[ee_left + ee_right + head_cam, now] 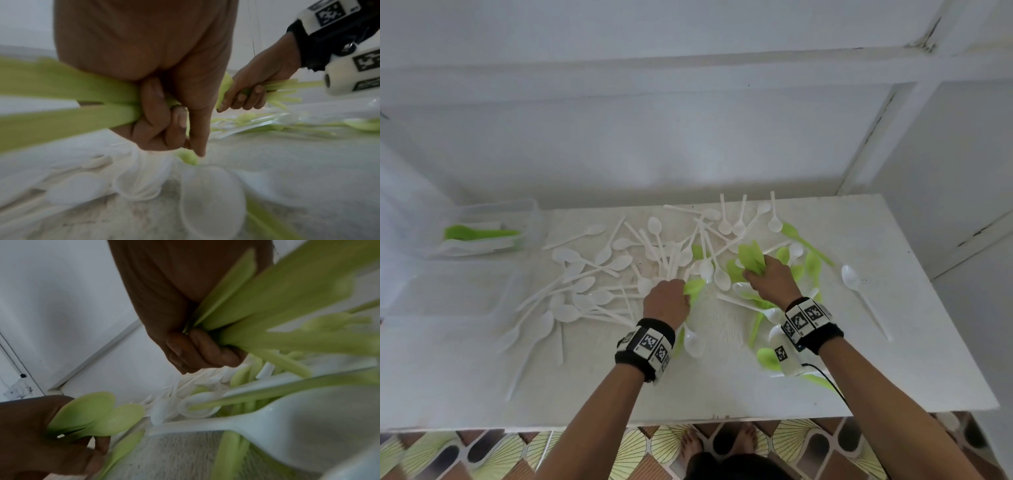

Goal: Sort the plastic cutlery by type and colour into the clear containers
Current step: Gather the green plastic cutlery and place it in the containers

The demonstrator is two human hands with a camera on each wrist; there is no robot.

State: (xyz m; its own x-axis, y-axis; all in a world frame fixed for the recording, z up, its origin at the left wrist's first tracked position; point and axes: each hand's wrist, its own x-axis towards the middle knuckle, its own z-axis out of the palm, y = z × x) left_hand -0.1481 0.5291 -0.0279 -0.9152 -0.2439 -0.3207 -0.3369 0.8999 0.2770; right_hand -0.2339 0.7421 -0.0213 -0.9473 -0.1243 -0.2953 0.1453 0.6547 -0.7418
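Observation:
White and green plastic spoons lie scattered over the white table (722,394). My left hand (667,301) grips a bunch of green spoons (693,286) by their handles near the table's middle; in the left wrist view the left hand's curled fingers (158,116) close round the green handles (61,104). My right hand (770,279) grips another bunch of green spoons (751,255), bowls fanning up. In the right wrist view the right hand's fingers (203,350) wrap the handles (277,308). A clear container (493,229) at the far left holds green cutlery.
A heap of white spoons (599,274) covers the table's left middle. More green spoons (808,270) lie under and right of my right hand. One white spoon (859,291) lies alone at the right. A second clear container (448,301) stands at the left front.

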